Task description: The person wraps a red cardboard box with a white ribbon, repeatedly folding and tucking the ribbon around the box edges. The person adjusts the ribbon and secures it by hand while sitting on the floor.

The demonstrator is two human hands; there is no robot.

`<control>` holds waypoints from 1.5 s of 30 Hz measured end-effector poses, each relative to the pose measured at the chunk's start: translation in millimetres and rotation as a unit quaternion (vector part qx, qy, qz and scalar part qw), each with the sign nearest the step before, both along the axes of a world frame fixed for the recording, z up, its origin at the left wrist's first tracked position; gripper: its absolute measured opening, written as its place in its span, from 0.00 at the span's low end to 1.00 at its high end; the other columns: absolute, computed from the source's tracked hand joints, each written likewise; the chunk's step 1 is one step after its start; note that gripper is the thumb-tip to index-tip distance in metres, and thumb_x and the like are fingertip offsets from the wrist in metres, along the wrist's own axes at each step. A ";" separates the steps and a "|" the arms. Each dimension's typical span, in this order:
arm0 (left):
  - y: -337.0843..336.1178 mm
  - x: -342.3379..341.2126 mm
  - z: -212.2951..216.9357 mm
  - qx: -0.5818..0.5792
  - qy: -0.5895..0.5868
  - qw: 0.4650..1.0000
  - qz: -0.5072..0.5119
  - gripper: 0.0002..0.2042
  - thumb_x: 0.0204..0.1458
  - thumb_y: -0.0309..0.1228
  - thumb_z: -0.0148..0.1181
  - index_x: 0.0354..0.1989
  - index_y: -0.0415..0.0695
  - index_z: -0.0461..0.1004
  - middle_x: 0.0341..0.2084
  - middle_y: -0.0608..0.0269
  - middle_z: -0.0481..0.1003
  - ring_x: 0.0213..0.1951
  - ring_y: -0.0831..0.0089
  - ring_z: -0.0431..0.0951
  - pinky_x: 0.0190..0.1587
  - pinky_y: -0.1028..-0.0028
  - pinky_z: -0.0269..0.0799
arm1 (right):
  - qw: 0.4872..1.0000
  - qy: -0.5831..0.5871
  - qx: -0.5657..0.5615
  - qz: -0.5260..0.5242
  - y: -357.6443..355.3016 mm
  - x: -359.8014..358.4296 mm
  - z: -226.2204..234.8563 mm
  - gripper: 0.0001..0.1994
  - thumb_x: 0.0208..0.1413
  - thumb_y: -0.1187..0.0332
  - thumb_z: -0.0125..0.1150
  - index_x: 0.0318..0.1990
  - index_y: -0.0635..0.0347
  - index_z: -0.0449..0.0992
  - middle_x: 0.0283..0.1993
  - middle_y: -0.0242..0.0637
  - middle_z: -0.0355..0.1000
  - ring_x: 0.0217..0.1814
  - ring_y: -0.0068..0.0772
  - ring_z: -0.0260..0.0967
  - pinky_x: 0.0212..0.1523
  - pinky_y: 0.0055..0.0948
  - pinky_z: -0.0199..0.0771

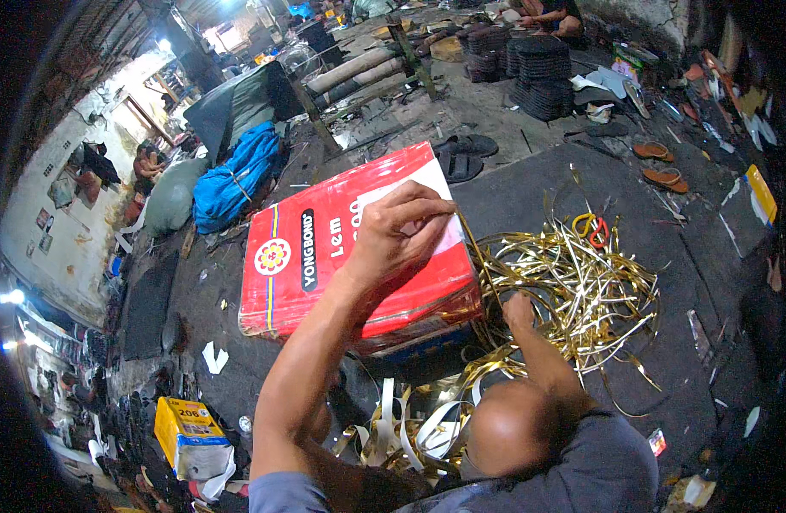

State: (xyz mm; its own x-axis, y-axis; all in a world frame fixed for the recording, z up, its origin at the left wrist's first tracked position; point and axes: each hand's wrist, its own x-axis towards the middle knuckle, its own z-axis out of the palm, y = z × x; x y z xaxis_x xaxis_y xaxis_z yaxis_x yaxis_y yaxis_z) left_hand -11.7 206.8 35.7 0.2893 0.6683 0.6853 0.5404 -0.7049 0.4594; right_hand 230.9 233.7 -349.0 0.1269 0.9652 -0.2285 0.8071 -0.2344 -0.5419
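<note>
A thin gold strip (476,252) runs down along the right side of a red carton (282,231). Above the carton's top, my left hand (401,227) is closed in a pinch on the strip's upper end. Lower down, beside the carton's right edge, my right hand (519,312) has its fingers curled at the strip's lower part; the fingertips are partly hidden. Around and beyond it spreads a tangled heap of gold strips (581,299). Scissors with red and yellow handles (591,231) lie on the heap's far side.
Wider gold and white strips (410,432) lie near my bent knee (513,427). A yellow and white box (192,436) stands at the near left. Black sandals (466,154), brown sandals (662,171), a blue bundle (237,179) and stacked black soles (543,77) are farther off.
</note>
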 end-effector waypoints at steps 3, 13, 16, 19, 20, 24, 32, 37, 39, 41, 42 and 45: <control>-1.4 -5.8 1.2 0.051 0.066 0.996 -0.010 0.10 0.53 0.19 0.69 0.43 0.40 0.85 0.35 0.56 0.80 0.36 0.64 0.82 0.37 0.68 0.79 | 0.999 -0.018 0.016 0.027 -13.6 8.3 29.8 0.14 0.60 0.64 0.58 0.43 0.66 0.83 0.48 0.65 0.79 0.51 0.71 0.78 0.55 0.60 0.79; -10.3 -17.5 -15.7 0.074 0.048 0.996 0.023 0.06 0.54 0.20 0.68 0.40 0.40 0.84 0.33 0.56 0.80 0.35 0.62 0.83 0.39 0.68 0.81 | 0.984 -0.086 0.064 0.142 15.7 44.2 -33.3 0.13 0.59 0.66 0.57 0.33 0.69 0.80 0.36 0.64 0.79 0.40 0.65 0.81 0.45 0.56 0.82; -0.1 -4.8 -13.7 0.111 0.080 0.990 0.041 0.05 0.57 0.28 0.69 0.39 0.43 0.85 0.34 0.56 0.82 0.36 0.61 0.84 0.39 0.66 0.81 | 0.995 -0.083 0.060 0.014 14.0 64.5 -22.1 0.15 0.58 0.65 0.59 0.40 0.72 0.77 0.39 0.65 0.80 0.44 0.66 0.81 0.46 0.56 0.82; 4.0 4.7 0.0 0.125 0.051 0.990 -0.044 0.08 0.55 0.22 0.64 0.40 0.34 0.84 0.32 0.54 0.81 0.31 0.64 0.84 0.32 0.68 0.81 | 0.997 -0.073 0.016 0.005 17.4 79.7 -16.3 0.17 0.59 0.65 0.58 0.47 0.74 0.74 0.42 0.67 0.79 0.48 0.67 0.79 0.50 0.58 0.80; 3.8 -1.2 -4.6 0.110 0.052 0.991 -0.049 0.08 0.55 0.23 0.64 0.42 0.34 0.84 0.33 0.53 0.81 0.31 0.64 0.83 0.33 0.68 0.81 | 0.996 -0.089 0.009 0.011 16.4 76.4 -18.9 0.18 0.59 0.64 0.59 0.47 0.74 0.74 0.42 0.67 0.79 0.49 0.67 0.79 0.51 0.58 0.79; -6.4 -11.9 -5.6 0.070 0.109 0.992 -0.007 0.16 0.59 0.37 0.63 0.45 0.36 0.85 0.45 0.51 0.79 0.52 0.56 0.77 0.49 0.58 0.78 | 0.992 -0.126 0.003 0.022 17.5 67.9 -9.9 0.19 0.59 0.64 0.60 0.50 0.74 0.73 0.45 0.67 0.79 0.51 0.68 0.79 0.53 0.58 0.78; -56.7 53.6 -18.8 0.296 0.183 0.936 0.059 0.11 0.49 0.41 0.63 0.28 0.46 0.77 0.37 0.61 0.74 0.43 0.62 0.76 0.42 0.63 0.77 | 0.984 -0.061 0.153 0.061 -1.7 106.4 -24.6 0.16 0.64 0.62 0.55 0.40 0.72 0.80 0.35 0.59 0.78 0.41 0.60 0.80 0.45 0.51 0.78; -125.2 119.6 -187.5 -0.155 0.087 0.984 -0.004 0.06 0.49 0.29 0.60 0.33 0.40 0.76 0.33 0.52 0.76 0.37 0.52 0.81 0.41 0.57 0.81 | 0.913 0.218 0.236 -0.251 13.8 167.2 47.3 0.15 0.65 0.62 0.54 0.34 0.65 0.80 0.34 0.48 0.78 0.35 0.46 0.72 0.41 0.44 0.69; -122.9 111.4 -279.8 -0.451 0.134 0.878 0.083 0.17 0.55 0.37 0.59 0.51 0.44 0.76 0.44 0.40 0.81 0.43 0.41 0.82 0.47 0.46 0.79 | 0.856 0.138 0.380 -0.321 5.5 187.7 106.5 0.13 0.68 0.63 0.54 0.36 0.62 0.80 0.36 0.40 0.77 0.36 0.35 0.70 0.43 0.39 0.69; -132.9 97.4 -345.7 -0.546 0.173 0.811 0.119 0.14 0.56 0.35 0.59 0.47 0.43 0.79 0.41 0.40 0.82 0.45 0.43 0.84 0.49 0.46 0.79 | 0.751 0.274 0.456 -0.390 -11.7 201.0 158.3 0.12 0.71 0.62 0.55 0.40 0.61 0.79 0.39 0.39 0.76 0.39 0.31 0.71 0.45 0.38 0.70; -139.8 96.6 -364.6 -0.543 0.179 0.809 0.133 0.11 0.56 0.32 0.59 0.43 0.41 0.81 0.39 0.41 0.83 0.44 0.44 0.85 0.49 0.47 0.79 | 0.766 0.246 0.467 -0.367 -28.4 215.2 170.5 0.13 0.72 0.59 0.56 0.44 0.60 0.77 0.41 0.38 0.76 0.42 0.33 0.72 0.47 0.37 0.71; -156.9 98.7 -369.4 -0.437 0.221 0.872 0.000 0.06 0.54 0.31 0.64 0.35 0.43 0.82 0.33 0.43 0.83 0.35 0.46 0.83 0.42 0.52 0.78 | 0.888 0.110 0.414 -0.168 -83.7 202.6 199.2 0.07 0.70 0.66 0.59 0.44 0.61 0.75 0.35 0.29 0.72 0.35 0.22 0.68 0.38 0.23 0.69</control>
